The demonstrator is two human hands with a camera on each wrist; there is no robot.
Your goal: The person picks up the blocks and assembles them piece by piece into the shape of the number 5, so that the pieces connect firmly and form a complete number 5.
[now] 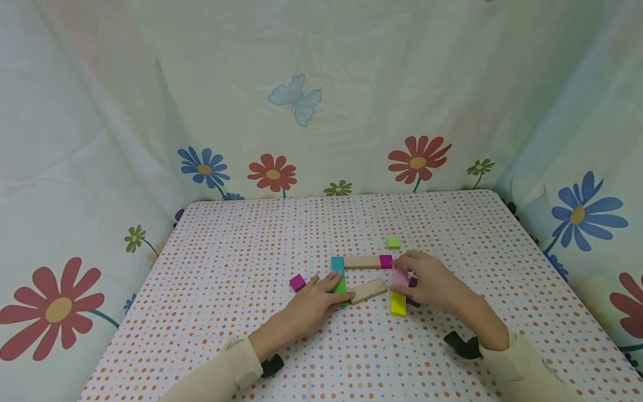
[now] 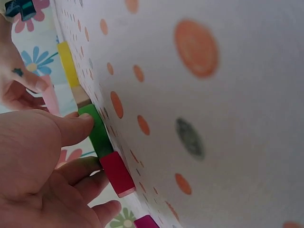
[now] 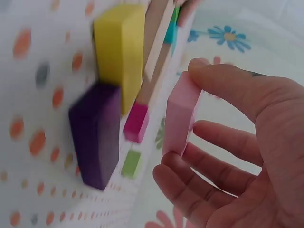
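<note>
In the head camera's view, a person's two bare hands work over small coloured blocks on a bench with a dotted cover; the yellow block serves as landmark. Left of it, the left hand has thumb and index finger about a green block, seemingly to steady it against the teal block at its far end. A slanted wooden plank runs from near the green block toward the yellow block, stopping short. Beyond the yellow block, a straight wooden plank lies between the teal block and a magenta block, perhaps aligned so their ends meet. A lime block lies farther beyond the yellow block; a loose magenta cube sits well to its left. Just past the yellow block, the right hand grasps a pink block. In the left wrist view, thumb and finger pinch the green block, and a red block lies on the green block's side away from the yellow block. In the right wrist view, a purple block stands beside the yellow block, and the pink block is held off the bench between thumb and fingertips, a grip that probably keeps its broad face free
</note>
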